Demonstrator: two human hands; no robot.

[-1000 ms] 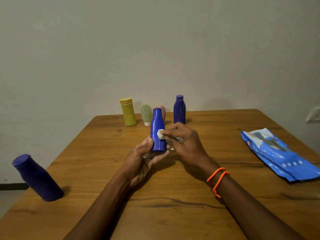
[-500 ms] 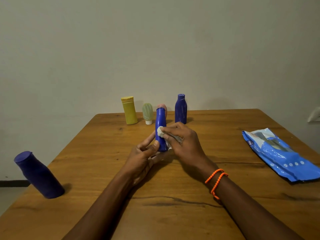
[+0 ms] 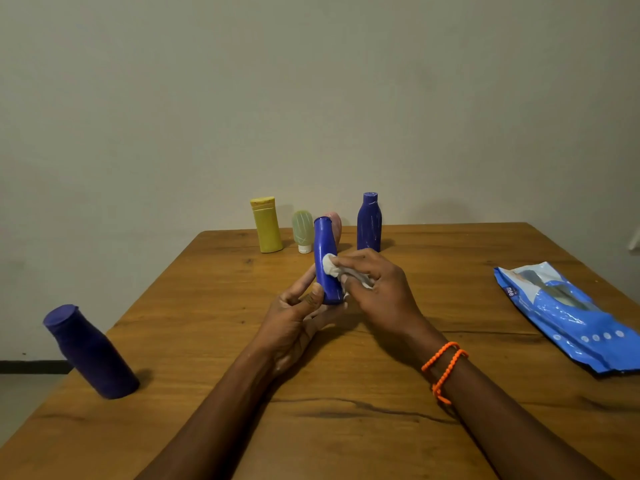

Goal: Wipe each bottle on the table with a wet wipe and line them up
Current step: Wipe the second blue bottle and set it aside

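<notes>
At table centre, the left hand [image 3: 294, 317] still grips the base of the bright blue bottle [image 3: 326, 261], now leaning slightly left; the right hand [image 3: 374, 285] pinches the wet wipe [image 3: 332, 266], shifted lower on its side, so wiping continues

Wet wipe [image 3: 331, 266] against blue bottle [image 3: 325, 261]

Both forearms stretched forward, left hand [image 3: 298, 317] curled in a grip, right hand [image 3: 377, 289] pinching, fingertips nearly meeting.
</notes>
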